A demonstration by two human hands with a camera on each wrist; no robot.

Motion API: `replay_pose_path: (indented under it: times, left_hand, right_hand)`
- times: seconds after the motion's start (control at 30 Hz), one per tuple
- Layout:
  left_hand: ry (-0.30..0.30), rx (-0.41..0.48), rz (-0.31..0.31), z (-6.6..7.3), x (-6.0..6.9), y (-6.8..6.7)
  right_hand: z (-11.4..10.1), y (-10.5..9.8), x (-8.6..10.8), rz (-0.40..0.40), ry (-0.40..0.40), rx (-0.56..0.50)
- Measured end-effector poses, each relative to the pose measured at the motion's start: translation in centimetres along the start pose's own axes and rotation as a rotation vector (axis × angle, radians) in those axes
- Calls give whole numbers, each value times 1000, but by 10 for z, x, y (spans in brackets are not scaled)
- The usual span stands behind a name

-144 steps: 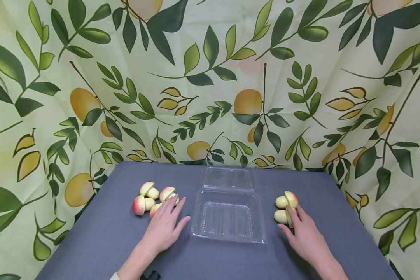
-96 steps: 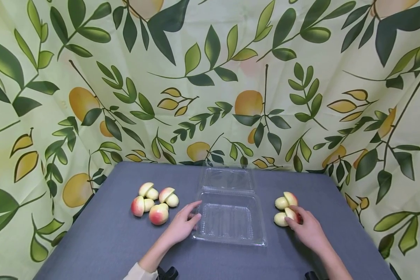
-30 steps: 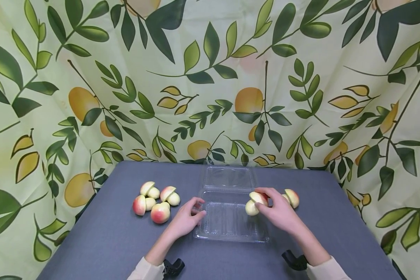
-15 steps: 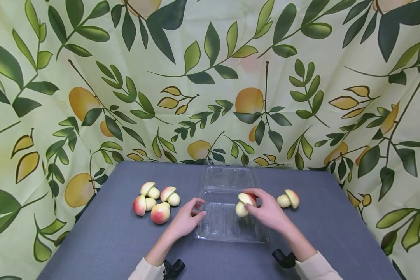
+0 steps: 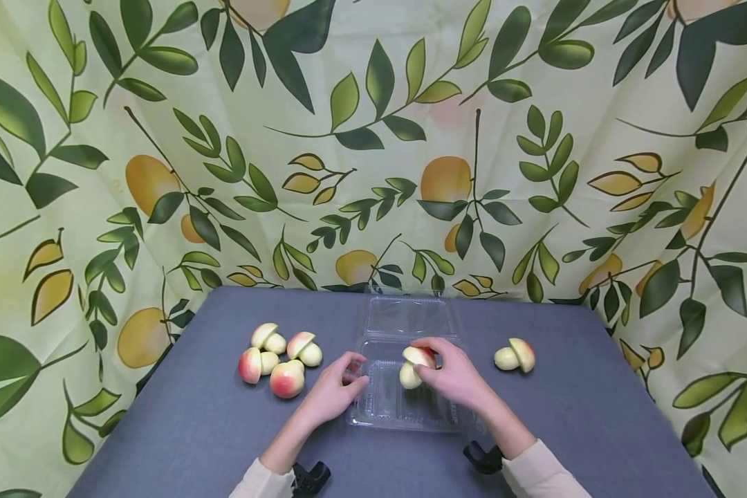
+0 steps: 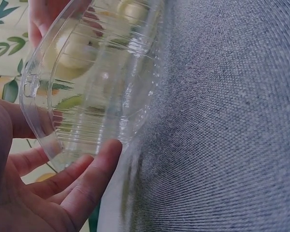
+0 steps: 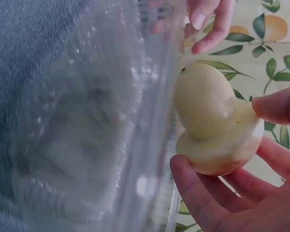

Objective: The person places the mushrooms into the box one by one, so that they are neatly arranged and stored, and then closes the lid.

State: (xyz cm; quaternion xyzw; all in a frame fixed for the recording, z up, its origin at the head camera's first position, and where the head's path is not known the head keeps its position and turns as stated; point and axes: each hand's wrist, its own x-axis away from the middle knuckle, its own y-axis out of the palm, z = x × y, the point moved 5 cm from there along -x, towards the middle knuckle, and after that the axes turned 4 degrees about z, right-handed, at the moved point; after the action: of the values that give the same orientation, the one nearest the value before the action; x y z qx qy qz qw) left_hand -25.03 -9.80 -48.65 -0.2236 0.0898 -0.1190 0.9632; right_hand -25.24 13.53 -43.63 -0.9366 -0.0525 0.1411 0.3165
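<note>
A mushroom-shaped piece (image 5: 410,375), pale with a pinkish cap, is pinched by its cap in my right hand (image 5: 453,377) over the clear plastic container (image 5: 380,415). In the right wrist view the same mushroom piece (image 7: 205,101) hangs between thumb and fingers, beside the container's wall. My left hand (image 5: 333,389) is at the container's left edge, thumb and fingers around the rim; in the left wrist view its fingertips (image 6: 111,147) touch or nearly touch the clear plastic (image 6: 92,111). The container's lid (image 5: 409,316) lies folded back behind it.
Several similar mushroom pieces (image 5: 287,380) stand grouped on the left of the grey table (image 5: 211,429). One more piece (image 5: 514,356) lies at the right. A leaf-and-fruit patterned cloth (image 5: 373,138) hangs behind the table. Black wrist devices (image 5: 311,478) show at both forearms.
My right hand has lifted one mushroom piece from the right pair and carried it left over the container. My left hand moved from the left group to the container's left edge.
</note>
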Motion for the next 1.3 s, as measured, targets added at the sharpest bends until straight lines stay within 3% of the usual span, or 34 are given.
replay_pose_path:
  times: [0.7, 1.3]
  left_hand:
    - [-7, -3, -4, -2, 0, 1]
    - [2, 6, 0, -1, 0, 1]
  right_hand:
    - [-6, 46, -14, -71, -4, -16]
    - [-3, 67, -21, -61, 5, 21]
